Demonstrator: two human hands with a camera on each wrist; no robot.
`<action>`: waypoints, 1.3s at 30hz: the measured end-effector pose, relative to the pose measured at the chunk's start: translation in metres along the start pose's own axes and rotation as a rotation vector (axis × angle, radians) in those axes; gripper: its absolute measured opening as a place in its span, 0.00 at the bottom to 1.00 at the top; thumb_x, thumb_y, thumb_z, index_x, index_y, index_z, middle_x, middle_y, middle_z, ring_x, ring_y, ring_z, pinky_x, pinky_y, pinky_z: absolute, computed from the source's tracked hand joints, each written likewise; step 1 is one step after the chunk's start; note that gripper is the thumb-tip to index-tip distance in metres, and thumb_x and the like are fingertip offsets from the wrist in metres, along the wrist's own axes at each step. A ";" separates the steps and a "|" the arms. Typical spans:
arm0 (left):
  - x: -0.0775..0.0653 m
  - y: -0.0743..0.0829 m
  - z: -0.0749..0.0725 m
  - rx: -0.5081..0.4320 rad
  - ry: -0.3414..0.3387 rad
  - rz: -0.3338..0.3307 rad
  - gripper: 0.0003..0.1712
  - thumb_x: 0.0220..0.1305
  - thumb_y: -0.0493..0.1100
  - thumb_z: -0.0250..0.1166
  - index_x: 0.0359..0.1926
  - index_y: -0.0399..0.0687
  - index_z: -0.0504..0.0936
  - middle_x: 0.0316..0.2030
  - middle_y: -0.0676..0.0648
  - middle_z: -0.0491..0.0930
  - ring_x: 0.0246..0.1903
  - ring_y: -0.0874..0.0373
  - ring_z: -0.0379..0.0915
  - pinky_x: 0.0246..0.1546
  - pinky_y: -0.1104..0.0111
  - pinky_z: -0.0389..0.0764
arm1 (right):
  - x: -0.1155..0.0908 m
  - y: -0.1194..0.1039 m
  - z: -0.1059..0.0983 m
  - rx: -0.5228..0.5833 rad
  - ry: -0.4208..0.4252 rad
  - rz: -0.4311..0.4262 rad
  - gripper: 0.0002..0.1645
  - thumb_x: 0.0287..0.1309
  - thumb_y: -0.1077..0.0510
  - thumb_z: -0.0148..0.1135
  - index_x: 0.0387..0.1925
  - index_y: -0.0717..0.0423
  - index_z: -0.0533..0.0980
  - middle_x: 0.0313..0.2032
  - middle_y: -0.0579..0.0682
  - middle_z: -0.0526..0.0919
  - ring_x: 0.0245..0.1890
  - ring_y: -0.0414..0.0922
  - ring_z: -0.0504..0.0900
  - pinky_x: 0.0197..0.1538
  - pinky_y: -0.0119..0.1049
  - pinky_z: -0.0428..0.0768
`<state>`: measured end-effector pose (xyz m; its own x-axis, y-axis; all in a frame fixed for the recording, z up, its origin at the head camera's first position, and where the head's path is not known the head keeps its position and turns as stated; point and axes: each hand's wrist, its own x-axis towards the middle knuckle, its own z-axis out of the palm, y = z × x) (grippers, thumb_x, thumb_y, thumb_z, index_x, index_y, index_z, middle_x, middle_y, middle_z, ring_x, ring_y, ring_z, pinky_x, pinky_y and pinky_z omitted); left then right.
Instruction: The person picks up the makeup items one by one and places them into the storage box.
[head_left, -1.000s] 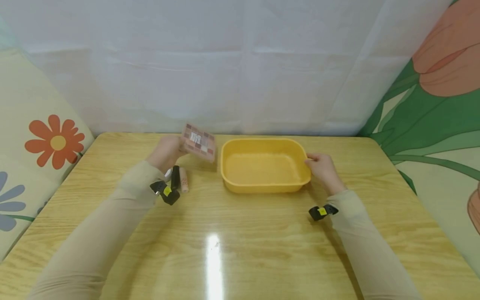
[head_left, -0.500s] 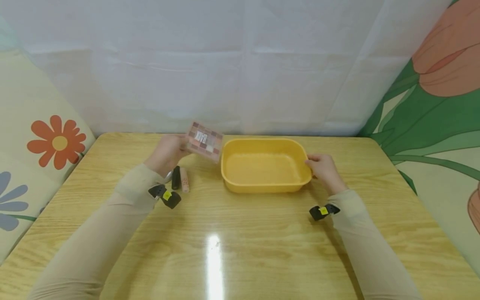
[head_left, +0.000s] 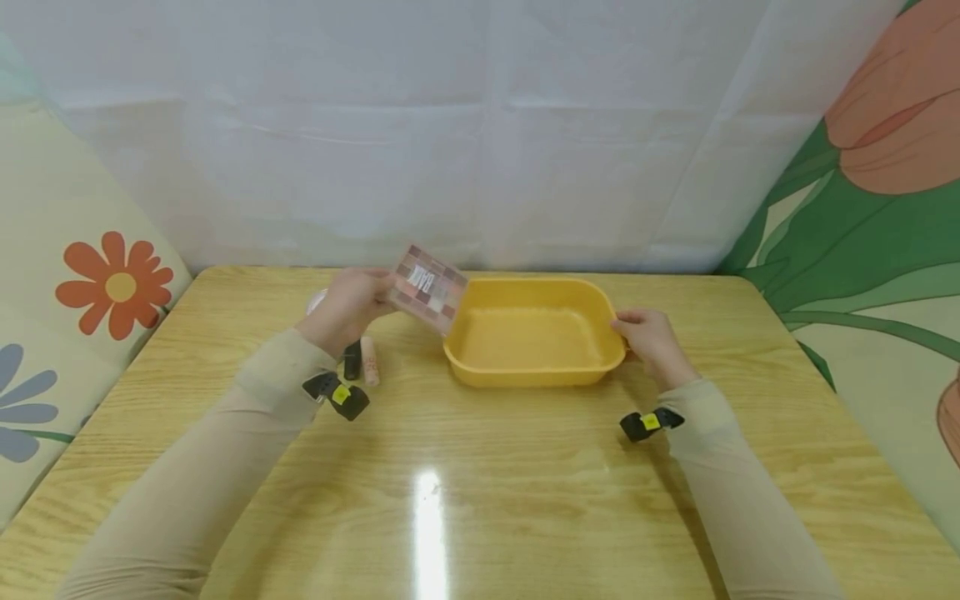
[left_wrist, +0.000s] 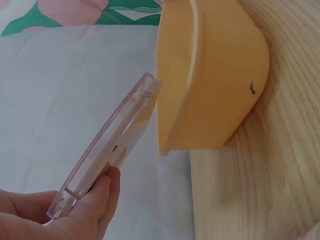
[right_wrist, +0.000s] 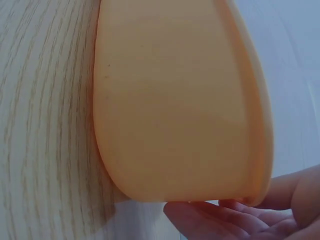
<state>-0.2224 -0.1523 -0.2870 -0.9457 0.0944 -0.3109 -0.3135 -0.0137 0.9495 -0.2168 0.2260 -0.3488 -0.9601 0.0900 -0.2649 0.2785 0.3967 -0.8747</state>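
Observation:
My left hand pinches a flat square eyeshadow palette with a checkered pink-brown lid by its left edge. The palette is tilted, and its right corner overlaps the left rim of a yellow plastic basin in the head view. Seen edge-on in the left wrist view, the clear-cased palette lies between thumb and fingers, its far end close to the basin's rim. My right hand grips the basin's right end, thumb at the rim and fingers under it. Nothing lies inside the basin.
A black tube and a pink tube lie side by side on the wooden table, just below my left hand. Behind that hand a round whitish object is partly hidden. A white cloth hangs along the table's back edge.
My left hand has carried the palette rightward, from beside the basin to over its left rim. The round whitish object shows more behind the wrist. The right hand keeps its grip on the basin.

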 end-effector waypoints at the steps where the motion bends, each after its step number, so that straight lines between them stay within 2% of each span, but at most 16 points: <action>1: 0.000 0.000 0.001 0.004 -0.001 0.000 0.26 0.75 0.32 0.41 0.70 0.26 0.54 0.67 0.32 0.61 0.65 0.45 0.62 0.62 0.67 0.69 | 0.000 0.000 0.000 0.001 0.001 0.001 0.27 0.71 0.63 0.45 0.65 0.78 0.59 0.58 0.70 0.69 0.31 0.35 0.76 0.33 0.29 0.82; 5: -0.001 0.000 0.005 0.015 -0.010 0.006 0.25 0.75 0.32 0.42 0.69 0.26 0.55 0.67 0.32 0.62 0.64 0.45 0.63 0.61 0.67 0.70 | -0.001 -0.001 0.000 -0.002 0.001 0.006 0.27 0.72 0.62 0.46 0.65 0.78 0.60 0.57 0.69 0.70 0.32 0.35 0.76 0.34 0.29 0.82; 9: 0.000 -0.003 0.011 0.019 -0.014 0.015 0.24 0.75 0.33 0.44 0.68 0.26 0.59 0.64 0.32 0.65 0.53 0.51 0.72 0.60 0.67 0.71 | 0.000 0.001 -0.001 0.007 -0.001 0.006 0.27 0.72 0.62 0.46 0.65 0.78 0.60 0.56 0.68 0.70 0.32 0.35 0.76 0.34 0.30 0.82; 13: 0.002 -0.008 0.018 0.049 -0.034 0.032 0.23 0.75 0.34 0.45 0.66 0.27 0.63 0.61 0.32 0.69 0.44 0.57 0.74 0.59 0.66 0.73 | 0.000 0.002 -0.001 0.010 0.002 0.009 0.27 0.72 0.62 0.46 0.64 0.77 0.60 0.55 0.67 0.70 0.31 0.35 0.75 0.34 0.29 0.82; 22: 0.002 -0.009 0.026 0.084 -0.100 0.058 0.23 0.75 0.35 0.45 0.67 0.31 0.64 0.60 0.33 0.71 0.53 0.50 0.72 0.60 0.65 0.72 | -0.002 -0.001 0.001 0.031 0.003 0.020 0.28 0.71 0.62 0.46 0.65 0.78 0.59 0.56 0.67 0.69 0.33 0.36 0.75 0.34 0.30 0.82; 30: -0.001 -0.008 0.032 0.072 -0.111 0.053 0.23 0.75 0.35 0.45 0.67 0.30 0.63 0.60 0.33 0.71 0.56 0.47 0.72 0.59 0.65 0.73 | 0.000 -0.001 0.000 0.032 0.001 0.008 0.28 0.71 0.62 0.46 0.65 0.78 0.59 0.55 0.66 0.70 0.32 0.36 0.75 0.32 0.28 0.82; 39: 0.002 -0.010 0.047 0.069 -0.126 0.048 0.23 0.75 0.36 0.46 0.66 0.28 0.64 0.60 0.33 0.70 0.59 0.43 0.69 0.61 0.62 0.71 | -0.002 -0.002 -0.001 0.025 0.000 -0.001 0.27 0.71 0.62 0.46 0.64 0.79 0.60 0.53 0.65 0.71 0.31 0.34 0.75 0.32 0.28 0.82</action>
<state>-0.2171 -0.1056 -0.2954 -0.9399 0.2192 -0.2617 -0.2577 0.0473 0.9651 -0.2155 0.2260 -0.3466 -0.9603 0.0899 -0.2640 0.2782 0.3734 -0.8850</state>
